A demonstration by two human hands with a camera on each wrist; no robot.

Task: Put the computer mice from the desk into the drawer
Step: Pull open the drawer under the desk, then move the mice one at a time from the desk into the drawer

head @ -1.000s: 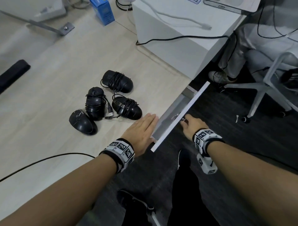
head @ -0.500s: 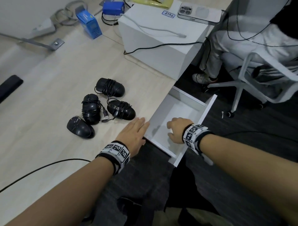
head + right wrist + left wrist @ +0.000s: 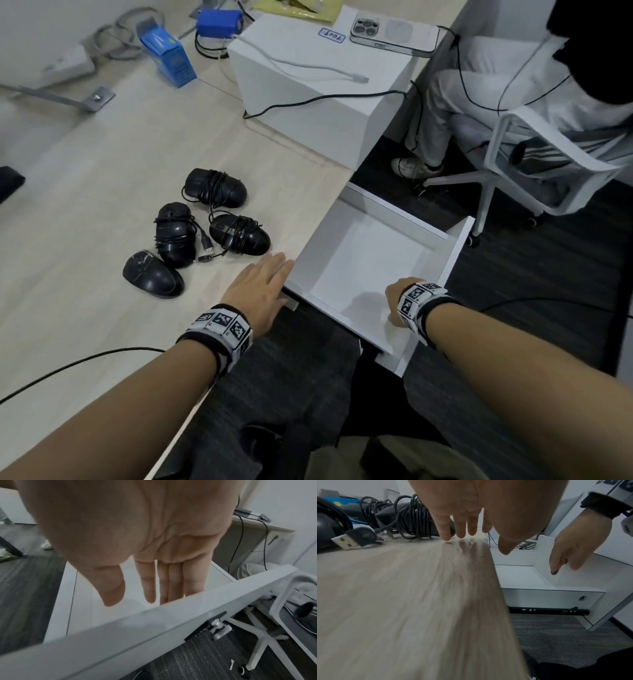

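Note:
Several black computer mice lie grouped on the pale wooden desk, three wrapped in their cables point(image 3: 215, 187) point(image 3: 175, 234) point(image 3: 239, 233) and one bare point(image 3: 152, 274). The white drawer point(image 3: 455, 253) stands pulled out to their right with nothing in it. My left hand point(image 3: 263, 277) rests flat on the desk edge, just short of the nearest mouse point(image 3: 412, 517), fingers straight point(image 3: 467, 520). My right hand point(image 3: 394, 301) hangs inside the drawer behind its front panel point(image 3: 154, 628), fingers straight point(image 3: 154, 574) and touching the panel's inner face point(image 3: 570, 550).
A white box point(image 3: 308, 85) with a phone point(image 3: 394, 34) on it stands at the back of the desk, with a blue box point(image 3: 168, 58) to its left. An office chair point(image 3: 534, 154) with a seated person is beyond the drawer. A black cable point(image 3: 68, 363) crosses the near desk.
The drawer has slid from barely open to far out. My right hand moved from the handle on its front to inside, behind the front panel. The left hand stayed flat on the desk.

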